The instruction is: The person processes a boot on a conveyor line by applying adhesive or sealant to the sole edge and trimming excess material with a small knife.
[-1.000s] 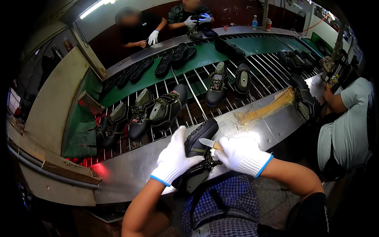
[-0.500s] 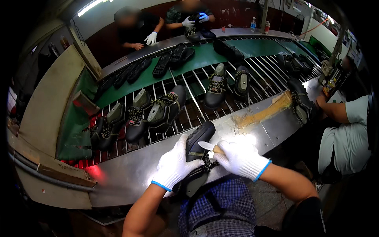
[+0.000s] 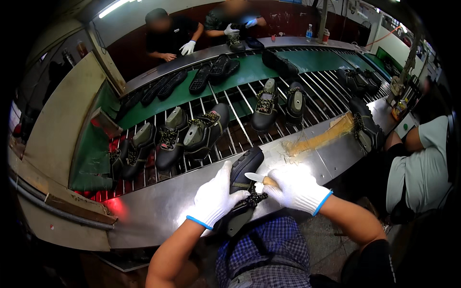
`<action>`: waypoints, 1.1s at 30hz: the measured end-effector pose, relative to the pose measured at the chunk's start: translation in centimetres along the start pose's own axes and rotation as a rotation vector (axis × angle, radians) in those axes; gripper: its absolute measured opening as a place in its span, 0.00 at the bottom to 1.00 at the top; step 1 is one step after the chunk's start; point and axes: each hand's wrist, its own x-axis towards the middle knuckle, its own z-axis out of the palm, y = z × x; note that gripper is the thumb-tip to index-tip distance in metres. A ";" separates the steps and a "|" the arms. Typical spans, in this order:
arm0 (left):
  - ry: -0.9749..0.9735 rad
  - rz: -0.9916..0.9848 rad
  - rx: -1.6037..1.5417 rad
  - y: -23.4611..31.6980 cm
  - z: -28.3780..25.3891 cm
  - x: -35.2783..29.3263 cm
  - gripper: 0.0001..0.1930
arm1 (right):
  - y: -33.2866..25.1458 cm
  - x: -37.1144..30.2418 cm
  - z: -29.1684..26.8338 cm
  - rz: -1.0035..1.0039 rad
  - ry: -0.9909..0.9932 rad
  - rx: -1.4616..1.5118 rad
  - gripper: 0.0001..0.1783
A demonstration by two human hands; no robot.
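Observation:
My left hand [image 3: 216,198], in a white knit glove with a blue cuff, wraps round a black work shoe [image 3: 248,162] with its thumb across the upper. The shoe lies on its side over the near edge of the metal table, its sole turned to the left and its patterned laces to the right. A grey-green shoe last [image 3: 238,223] sticks out of its opening. In my right hand [image 3: 298,192], gloved alike, a short knife [image 3: 254,177] is gripped by its wooden handle. Its blade points left, over the shoe's side; contact I cannot tell.
Beyond the metal table edge [image 3: 158,201] runs a conveyor of metal rods [image 3: 234,122] carrying several black shoes [image 3: 265,108] on lasts. Loose soles [image 3: 200,79] lie on a green belt [image 3: 249,76] behind. Two people work across the line; another person [image 3: 418,163] sits at the right.
The knife and my right hand have shifted slightly right and down. My left hand keeps its hold on the shoe. At the right, the other person's arm has moved.

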 end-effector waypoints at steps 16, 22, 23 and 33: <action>0.097 0.158 0.127 -1.3 1.1 -0.9 0.52 | 0.3 1.5 0.0 -0.222 0.050 0.130 0.21; 0.064 0.124 0.107 -0.7 0.6 -0.7 0.51 | 0.8 2.5 1.7 -0.105 -0.063 -0.121 0.26; 0.064 0.117 0.100 -0.7 0.4 -0.9 0.50 | 0.5 2.6 1.4 -0.107 -0.056 -0.110 0.26; 0.371 0.196 -0.014 -3.3 -2.0 -9.4 0.51 | -0.5 -1.1 1.7 -0.138 -0.054 -0.187 0.27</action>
